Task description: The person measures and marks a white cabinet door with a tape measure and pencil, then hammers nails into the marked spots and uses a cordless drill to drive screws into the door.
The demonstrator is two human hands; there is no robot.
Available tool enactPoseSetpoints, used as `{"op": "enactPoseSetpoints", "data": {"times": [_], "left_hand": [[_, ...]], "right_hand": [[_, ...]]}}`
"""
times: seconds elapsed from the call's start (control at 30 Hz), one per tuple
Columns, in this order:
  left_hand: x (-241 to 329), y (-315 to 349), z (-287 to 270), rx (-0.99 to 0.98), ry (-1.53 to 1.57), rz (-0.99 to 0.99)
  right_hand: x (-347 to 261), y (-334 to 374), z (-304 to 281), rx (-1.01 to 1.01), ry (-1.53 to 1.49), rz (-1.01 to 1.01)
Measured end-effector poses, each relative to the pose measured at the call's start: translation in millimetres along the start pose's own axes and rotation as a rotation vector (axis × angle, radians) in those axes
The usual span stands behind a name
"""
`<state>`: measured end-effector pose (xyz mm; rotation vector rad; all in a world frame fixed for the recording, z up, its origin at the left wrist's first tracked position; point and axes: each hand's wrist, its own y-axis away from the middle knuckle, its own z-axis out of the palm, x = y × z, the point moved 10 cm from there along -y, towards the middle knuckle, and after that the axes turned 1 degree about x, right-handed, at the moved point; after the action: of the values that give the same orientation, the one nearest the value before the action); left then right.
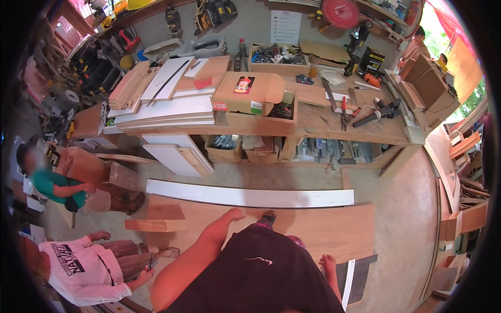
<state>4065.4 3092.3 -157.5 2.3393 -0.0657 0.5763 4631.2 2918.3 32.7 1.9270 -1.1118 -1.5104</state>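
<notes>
My left arm reaches forward over a wide brown plywood sheet (313,224) on the floor. My left hand (236,213) is just short of a long white board (250,195) at the sheet's far edge. How its fingers are set is too small to make out, and nothing shows in it. Low at my right side hangs my right hand (327,262), its fingers loosely bent and apart, holding nothing visible. Near it are a narrow white strip (348,284) and a dark panel (364,279). My sandalled foot (269,215) stands on the plywood.
Ahead stands a workbench (323,130) with white boards (172,107), a cardboard box (248,91) and tools. A wooden block (151,225) lies left on the plywood. Two people are at left, one in green (68,189), one in white (78,266) holding a phone. Scrap wood (469,182) lines the right.
</notes>
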Motion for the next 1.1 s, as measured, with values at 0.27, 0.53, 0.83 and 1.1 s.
{"op": "enactPoseSetpoints", "data": {"times": [0.27,0.53,0.83,1.1], "left_hand": [[330.8,-62.5,-314.8,0.328,0.524,0.289],[357.7,-50.7,-476.7,0.513,0.326,0.456],[276.1,-98.3,-801.3,0.970,0.801,0.267],[127.2,-345.4,-875.6,0.666,0.965,-0.051]], "right_hand": [[61.5,-81.3,-87.4,0.037,0.227,-0.178],[-83.7,-196.2,-114.1,-0.020,-0.157,0.054],[-214.0,-268.3,-143.7,0.201,-0.114,-0.179],[-682.7,-170.9,166.9,0.157,0.410,-1.247]]}}
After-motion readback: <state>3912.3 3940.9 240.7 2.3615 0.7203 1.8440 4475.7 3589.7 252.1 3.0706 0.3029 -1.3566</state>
